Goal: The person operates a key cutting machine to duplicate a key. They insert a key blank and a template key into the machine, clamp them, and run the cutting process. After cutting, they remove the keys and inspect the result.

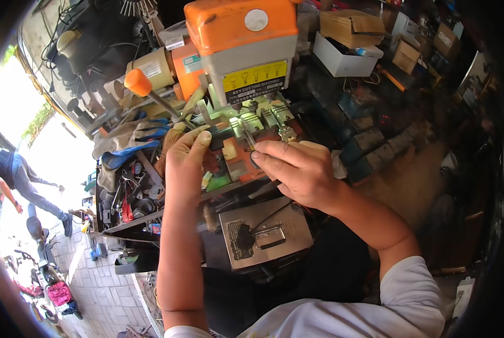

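An orange and grey key duplicating machine (pixel 246 48) stands before me, with lit metal clamps (pixel 249 121) under its housing. My right hand (pixel 300 169) pinches a slim metal key (pixel 250 139) at its dark lower end, and the key's upper part lies at the left clamp. Another key (pixel 286 133) sits in the clamp to its right. My left hand (pixel 189 155) is closed at the machine's left side, thumb against fingers. What it grips, if anything, is hidden. Just above it slants a lever with an orange knob (pixel 138 82). A brown brush (pixel 173 141) is beside that hand.
Blue-grey work gloves (pixel 131 138) and a tray of loose tools (pixel 131 191) lie left. A flat box (pixel 266 232) sits below the machine. Cardboard (pixel 350 28) and white boxes (pixel 345 56) stand back right. Outside at far left, a person (pixel 21 177) bends over.
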### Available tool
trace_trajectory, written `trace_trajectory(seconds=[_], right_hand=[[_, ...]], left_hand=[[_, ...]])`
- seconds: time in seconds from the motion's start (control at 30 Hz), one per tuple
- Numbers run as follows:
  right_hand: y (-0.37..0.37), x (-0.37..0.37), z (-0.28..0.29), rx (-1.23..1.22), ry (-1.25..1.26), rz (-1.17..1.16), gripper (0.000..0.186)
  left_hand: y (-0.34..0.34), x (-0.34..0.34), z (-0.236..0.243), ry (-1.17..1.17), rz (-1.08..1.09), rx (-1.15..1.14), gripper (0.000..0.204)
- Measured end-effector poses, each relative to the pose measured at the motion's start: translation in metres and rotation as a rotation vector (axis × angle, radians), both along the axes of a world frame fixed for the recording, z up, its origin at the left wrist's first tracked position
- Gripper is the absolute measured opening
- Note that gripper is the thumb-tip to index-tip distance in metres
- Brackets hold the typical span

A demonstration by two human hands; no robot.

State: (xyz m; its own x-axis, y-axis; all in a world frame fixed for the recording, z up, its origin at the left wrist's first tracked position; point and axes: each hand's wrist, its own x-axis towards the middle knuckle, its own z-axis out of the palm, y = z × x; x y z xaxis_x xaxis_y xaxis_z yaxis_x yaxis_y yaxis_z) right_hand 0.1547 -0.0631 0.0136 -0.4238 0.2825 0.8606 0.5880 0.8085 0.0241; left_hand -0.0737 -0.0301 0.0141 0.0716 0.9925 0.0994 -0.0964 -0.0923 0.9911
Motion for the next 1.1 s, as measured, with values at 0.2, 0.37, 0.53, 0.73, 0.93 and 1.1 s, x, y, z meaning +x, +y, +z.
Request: trace_trajectory(seconds=[0.2, 0.37, 0.53, 0.73, 0.93, 1.1], right_hand=[[0.009, 0.001, 0.011, -0.071, -0.079, -0.034, 0.032], [0.016, -0.001, 0.028, -0.133, -0.2, -0.078, 0.012], [0.021, 0.007, 0.047, -0.292, -0.387, -0.103, 0.045], [0.026, 0.005, 0.062, -0.354, -0.423, -0.09, 0.045], [0.027, 0.006, 0.07, -0.345, -0.471, -0.045, 0.059], [0.028, 0.004, 0.072, -0.38, -0.499, -0.046, 0.063]], left_hand=[[0.01, -0.004, 0.0, -0.255, -0.083, -0.193, 0.035], [0.011, -0.006, 0.003, -0.158, -0.097, -0.199, 0.034], [0.015, -0.013, 0.0, -0.132, -0.163, -0.184, 0.034], [0.008, -0.005, 0.008, -0.007, -0.076, -0.038, 0.025], [-0.006, -0.009, 0.008, 0.237, -0.093, 0.218, 0.028], [0.024, -0.026, 0.03, 0.148, -0.282, -0.523, 0.032]])
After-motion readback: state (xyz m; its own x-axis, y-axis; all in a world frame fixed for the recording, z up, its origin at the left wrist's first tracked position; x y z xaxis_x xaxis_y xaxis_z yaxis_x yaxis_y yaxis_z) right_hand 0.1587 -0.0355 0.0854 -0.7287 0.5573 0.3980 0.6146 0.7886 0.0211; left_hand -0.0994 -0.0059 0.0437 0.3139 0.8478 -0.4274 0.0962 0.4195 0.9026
